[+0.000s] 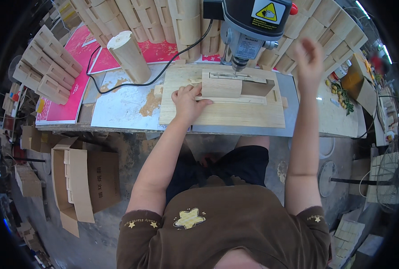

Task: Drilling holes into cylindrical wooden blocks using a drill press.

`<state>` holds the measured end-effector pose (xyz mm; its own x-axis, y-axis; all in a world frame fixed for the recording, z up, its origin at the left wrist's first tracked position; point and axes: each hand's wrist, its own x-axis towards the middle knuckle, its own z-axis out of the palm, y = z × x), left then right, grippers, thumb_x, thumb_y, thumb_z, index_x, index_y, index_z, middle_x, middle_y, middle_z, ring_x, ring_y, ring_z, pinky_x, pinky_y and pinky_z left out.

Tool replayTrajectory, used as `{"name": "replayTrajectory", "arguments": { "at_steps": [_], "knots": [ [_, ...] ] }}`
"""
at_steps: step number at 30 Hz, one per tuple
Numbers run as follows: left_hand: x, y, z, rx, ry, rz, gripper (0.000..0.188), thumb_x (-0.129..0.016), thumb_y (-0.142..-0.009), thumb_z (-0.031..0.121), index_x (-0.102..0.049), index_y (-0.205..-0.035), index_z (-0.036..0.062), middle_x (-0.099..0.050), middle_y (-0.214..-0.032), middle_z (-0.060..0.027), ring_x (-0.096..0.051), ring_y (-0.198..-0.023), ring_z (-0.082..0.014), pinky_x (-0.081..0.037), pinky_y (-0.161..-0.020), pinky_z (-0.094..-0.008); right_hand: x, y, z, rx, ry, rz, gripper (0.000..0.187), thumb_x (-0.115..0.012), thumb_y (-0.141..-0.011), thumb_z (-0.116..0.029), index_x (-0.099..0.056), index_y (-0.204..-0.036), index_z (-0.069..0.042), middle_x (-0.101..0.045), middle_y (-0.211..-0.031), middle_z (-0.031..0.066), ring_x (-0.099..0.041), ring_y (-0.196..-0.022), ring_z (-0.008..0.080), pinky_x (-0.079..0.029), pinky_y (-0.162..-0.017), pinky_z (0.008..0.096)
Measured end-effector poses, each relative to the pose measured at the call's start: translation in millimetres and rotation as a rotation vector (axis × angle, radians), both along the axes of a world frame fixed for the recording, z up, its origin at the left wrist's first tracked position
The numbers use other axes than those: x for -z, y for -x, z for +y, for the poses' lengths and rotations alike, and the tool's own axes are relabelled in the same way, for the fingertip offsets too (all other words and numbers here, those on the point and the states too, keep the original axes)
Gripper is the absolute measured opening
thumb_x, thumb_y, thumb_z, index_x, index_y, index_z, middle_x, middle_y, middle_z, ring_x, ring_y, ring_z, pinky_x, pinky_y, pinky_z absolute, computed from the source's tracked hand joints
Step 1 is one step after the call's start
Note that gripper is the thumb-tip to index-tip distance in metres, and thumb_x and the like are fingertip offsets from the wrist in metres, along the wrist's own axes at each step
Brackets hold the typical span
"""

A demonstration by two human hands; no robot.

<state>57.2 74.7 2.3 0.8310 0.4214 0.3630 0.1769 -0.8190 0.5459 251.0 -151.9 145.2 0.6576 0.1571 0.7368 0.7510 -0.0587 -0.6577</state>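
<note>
Currently: block (222, 88) under drill (253, 27), left hand (187, 104) at its end

Block lies on the board (226, 116), long slot uppermost, directly below the chuck (241, 62). Left hand touches the block's left end, thumb spread from the fingers along the near edge; cannot tell whether they clamp it. Right hand (310, 60) is raised in the air, right of the drill and apart from the block; blurred, so cannot tell whether its fingers are together or apart. Cord (162, 74) loops across the bench left of the board, passing near a pale cylinder (134, 62). Open carton (103, 179) stands on the floor, lower left
</note>
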Motion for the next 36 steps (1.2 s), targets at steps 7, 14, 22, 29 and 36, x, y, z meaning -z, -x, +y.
{"name": "replayTrajectory", "arguments": {
  "at_steps": [7,14,22,29,36],
  "knots": [
    [-1,-1,0,0.034,0.0,0.021,0.056,-0.08,-0.061,0.032,-0.064,-0.111,0.0152,-0.058,-0.081,0.0006,-0.053,-0.088,-0.0197,-0.027,-0.082,-0.0376,-93,-33,51,0.095,0.241,0.091,0.033,-0.053,-0.088,-0.032,-0.063,-0.093,0.0,-0.062,-0.086,0.019,-0.062,-0.082,0.0266,-0.047,-0.07,0.0349],
    [-2,3,1,0.047,-0.044,-0.008,0.054,-0.079,-0.062,0.032,-0.064,-0.111,0.0139,-0.058,-0.081,-0.0007,-0.053,-0.086,-0.0204,-0.027,-0.081,-0.0376,-97,51,12,0.18,0.63,0.012,0.03,-0.056,-0.09,-0.027,-0.063,-0.094,0.002,-0.058,-0.074,0.0031,-0.052,-0.067,0.0129,-0.042,-0.063,0.0271],
    [-3,0,-1,0.051,-0.004,-0.017,0.037,-0.078,-0.065,0.03,-0.067,-0.097,0.0152,-0.056,-0.078,-0.0009,-0.053,-0.086,-0.0191,-0.026,-0.083,-0.0374,8,95,13,0.149,0.119,-0.117,0.01,-0.057,-0.085,-0.007,-0.063,-0.085,0.0,-0.055,-0.064,0.0112,-0.053,-0.056,0.0215,-0.041,-0.053,0.0296],
    [-4,-3,0,0.057,-0.011,-0.019,0.037,-0.078,-0.064,0.03,-0.068,-0.097,0.0156,-0.056,-0.077,-0.0011,-0.053,-0.085,-0.0192,-0.027,-0.082,-0.0373,72,75,25,0.086,0.019,-0.264,0.011,-0.056,-0.084,0.0,-0.063,-0.092,0.0,-0.058,-0.074,0.0117,-0.056,-0.065,0.0215,-0.044,-0.061,0.0298],
    [0,-1,-2,0.044,-0.016,-0.039,0.038,-0.078,-0.064,0.03,-0.068,-0.098,0.016,-0.056,-0.077,-0.0015,-0.053,-0.085,-0.0197,-0.027,-0.081,-0.0369,-12,71,9,0.116,0.12,-0.225,0.009,-0.06,-0.084,-0.011,-0.061,-0.086,-0.003,-0.053,-0.064,0.0099,-0.051,-0.056,0.022,-0.042,-0.055,0.0315]
  ]
}}
